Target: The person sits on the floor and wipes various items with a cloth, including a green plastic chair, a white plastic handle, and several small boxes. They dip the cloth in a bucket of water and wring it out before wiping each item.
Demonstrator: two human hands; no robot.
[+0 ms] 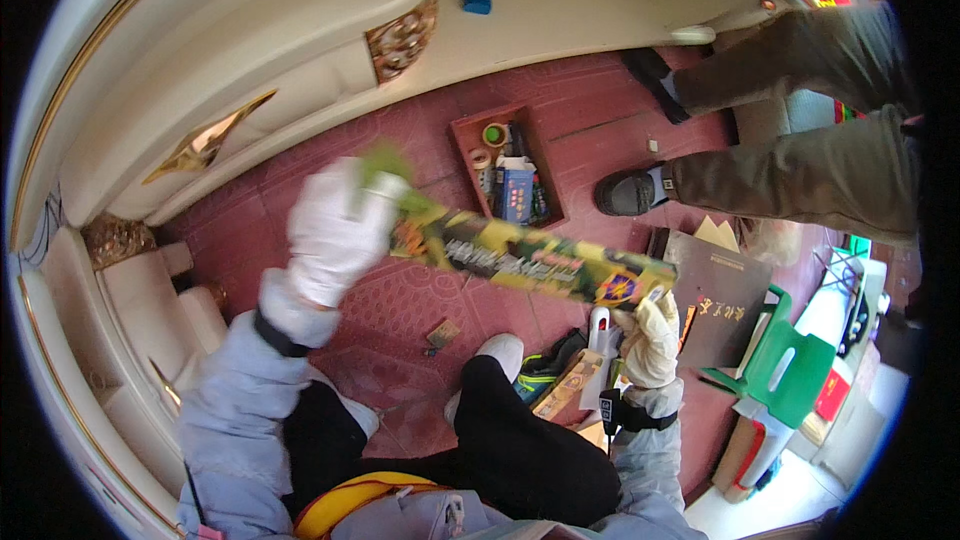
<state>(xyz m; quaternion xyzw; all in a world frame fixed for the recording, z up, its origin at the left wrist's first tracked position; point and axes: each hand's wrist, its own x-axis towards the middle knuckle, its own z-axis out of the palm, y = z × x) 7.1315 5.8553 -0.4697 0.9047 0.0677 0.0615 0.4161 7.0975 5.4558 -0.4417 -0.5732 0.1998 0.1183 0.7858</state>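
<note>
A long camouflage-patterned box (pixel 525 259) with printing on it is held slantwise above the floor. My left hand (pixel 337 229), in a white glove, is shut on a blurred green cloth-like item (pixel 386 163) at the box's left end. The blur hides whether those fingers also grip the box. My right hand (pixel 649 341), also gloved, grips the box's lower right end. Beyond the box, a reddish open drawer or tray (pixel 466 157) rests on the tiled floor, holding a blue printed carton (pixel 514 191), rolls of tape and small dark items.
Cream furniture (pixel 262 52) with gold trim lines the left and far sides. Another person's legs (pixel 787 172) stand at the right. Near my right hand are a dark printed folder or box (pixel 716 300), a green plastic stool (pixel 795 367) and a long carton (pixel 570 386).
</note>
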